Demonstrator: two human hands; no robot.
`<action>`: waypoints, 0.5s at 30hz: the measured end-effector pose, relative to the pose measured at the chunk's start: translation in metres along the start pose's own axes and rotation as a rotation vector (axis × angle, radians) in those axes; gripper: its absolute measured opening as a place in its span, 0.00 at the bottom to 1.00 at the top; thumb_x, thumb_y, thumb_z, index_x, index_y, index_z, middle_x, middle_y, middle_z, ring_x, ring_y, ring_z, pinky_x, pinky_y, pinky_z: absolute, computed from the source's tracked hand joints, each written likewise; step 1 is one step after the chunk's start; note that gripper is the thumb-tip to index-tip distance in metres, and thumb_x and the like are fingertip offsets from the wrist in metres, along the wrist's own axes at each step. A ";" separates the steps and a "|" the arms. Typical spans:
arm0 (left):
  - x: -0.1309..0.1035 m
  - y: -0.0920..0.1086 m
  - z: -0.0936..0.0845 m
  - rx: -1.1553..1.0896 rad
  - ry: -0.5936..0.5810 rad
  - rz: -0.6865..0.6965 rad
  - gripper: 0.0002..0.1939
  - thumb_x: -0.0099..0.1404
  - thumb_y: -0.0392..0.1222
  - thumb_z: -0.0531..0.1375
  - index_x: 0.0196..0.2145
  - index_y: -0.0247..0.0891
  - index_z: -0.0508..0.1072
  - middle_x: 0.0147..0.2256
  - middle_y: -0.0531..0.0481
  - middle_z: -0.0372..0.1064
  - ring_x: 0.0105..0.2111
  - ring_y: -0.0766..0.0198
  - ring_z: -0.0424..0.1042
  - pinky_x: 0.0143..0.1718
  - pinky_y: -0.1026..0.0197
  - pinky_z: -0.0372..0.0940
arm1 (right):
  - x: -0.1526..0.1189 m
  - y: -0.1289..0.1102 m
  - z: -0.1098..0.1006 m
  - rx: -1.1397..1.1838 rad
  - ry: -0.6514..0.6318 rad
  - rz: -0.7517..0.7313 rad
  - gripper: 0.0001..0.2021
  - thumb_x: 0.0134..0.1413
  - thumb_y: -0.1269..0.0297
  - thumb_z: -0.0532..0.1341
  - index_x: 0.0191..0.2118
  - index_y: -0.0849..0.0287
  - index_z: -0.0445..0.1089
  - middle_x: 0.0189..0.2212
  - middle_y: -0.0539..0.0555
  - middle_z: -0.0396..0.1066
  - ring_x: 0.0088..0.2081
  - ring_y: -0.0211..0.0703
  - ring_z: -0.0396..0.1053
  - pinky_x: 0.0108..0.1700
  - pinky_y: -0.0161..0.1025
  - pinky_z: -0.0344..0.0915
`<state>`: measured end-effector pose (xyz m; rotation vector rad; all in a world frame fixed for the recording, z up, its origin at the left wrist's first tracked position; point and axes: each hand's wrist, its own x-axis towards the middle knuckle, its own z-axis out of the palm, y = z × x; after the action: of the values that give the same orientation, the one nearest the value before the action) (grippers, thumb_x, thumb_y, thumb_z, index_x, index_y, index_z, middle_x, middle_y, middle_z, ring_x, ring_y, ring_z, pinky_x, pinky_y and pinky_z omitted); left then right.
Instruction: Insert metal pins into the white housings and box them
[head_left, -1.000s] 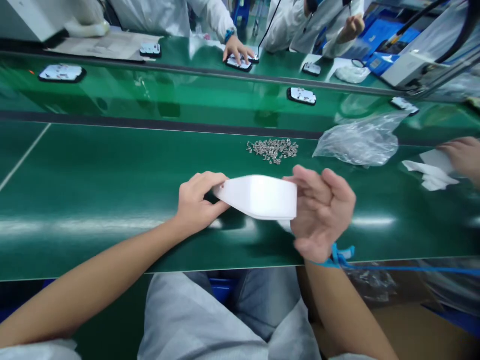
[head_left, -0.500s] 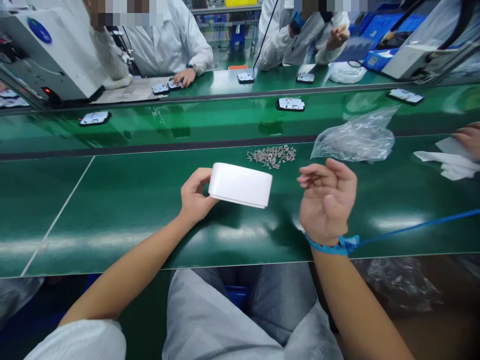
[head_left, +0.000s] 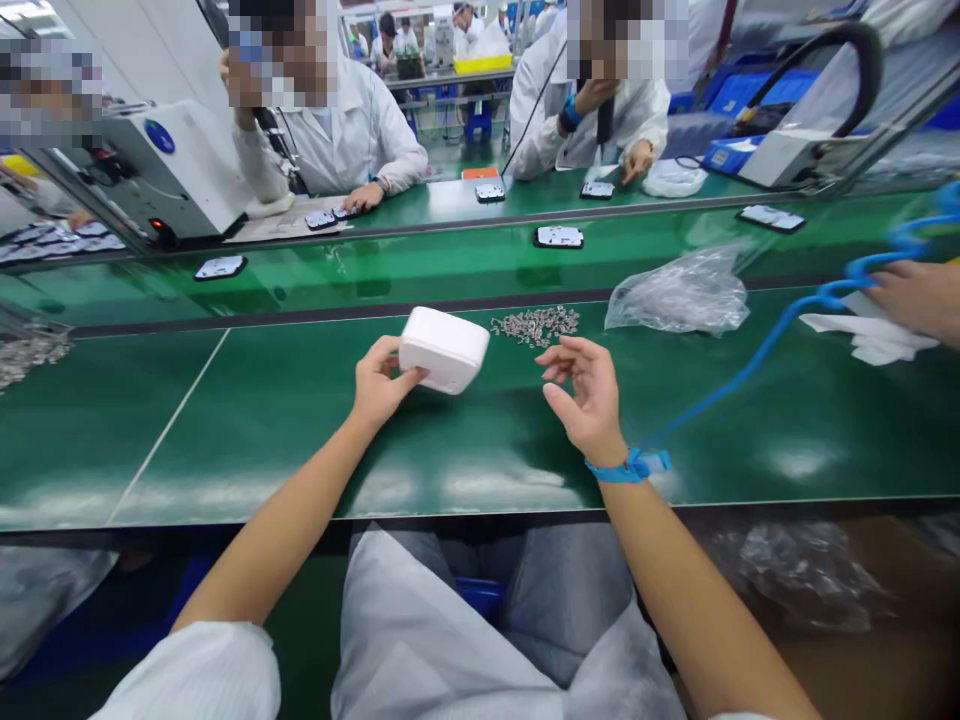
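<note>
Cool, bright light is cast from above, fairly even. Long glare streaks are thrown along the near edge of the glossy green worktop (head_left: 277, 410), another patch at right. The upper face of the white case (head_left: 444, 345) is almost washed out; its lower side is left slightly shaded, a soft dark patch cast below. Glints are caught by the clear bag (head_left: 679, 290). The space under the worktop is left dim. Corners are stretched, wide-angle style; the blue coiled cord (head_left: 855, 272) is smeared. Far background is softened; co-workers' heads (head_left: 281, 55) are pixelated.
</note>
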<state>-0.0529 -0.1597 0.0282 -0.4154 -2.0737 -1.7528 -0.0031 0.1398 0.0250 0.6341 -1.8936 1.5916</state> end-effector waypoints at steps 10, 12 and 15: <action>0.002 0.022 -0.216 0.371 0.533 -0.600 0.25 0.44 0.44 0.77 0.37 0.26 0.78 0.30 0.45 0.76 0.31 0.61 0.74 0.33 0.61 0.69 | -0.005 0.009 0.001 -0.087 0.038 0.060 0.25 0.56 0.63 0.67 0.59 0.54 0.64 0.42 0.55 0.76 0.37 0.45 0.71 0.41 0.46 0.64; -0.005 0.033 -0.253 0.449 0.683 -0.668 0.20 0.50 0.40 0.75 0.36 0.27 0.76 0.29 0.47 0.74 0.30 0.63 0.73 0.34 0.60 0.70 | -0.005 0.012 0.000 -0.092 0.070 0.068 0.25 0.55 0.62 0.68 0.58 0.53 0.66 0.41 0.57 0.77 0.36 0.47 0.72 0.40 0.48 0.64; -0.018 0.045 -0.293 0.547 0.846 -0.755 0.12 0.63 0.41 0.70 0.37 0.30 0.74 0.31 0.51 0.72 0.30 0.67 0.72 0.35 0.61 0.72 | -0.005 0.015 0.000 -0.103 0.090 0.063 0.24 0.54 0.61 0.69 0.57 0.51 0.67 0.40 0.59 0.77 0.35 0.49 0.71 0.39 0.50 0.63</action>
<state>0.0146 -0.4397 0.0999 1.1845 -1.9776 -1.1983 -0.0095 0.1424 0.0105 0.4564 -1.9318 1.5234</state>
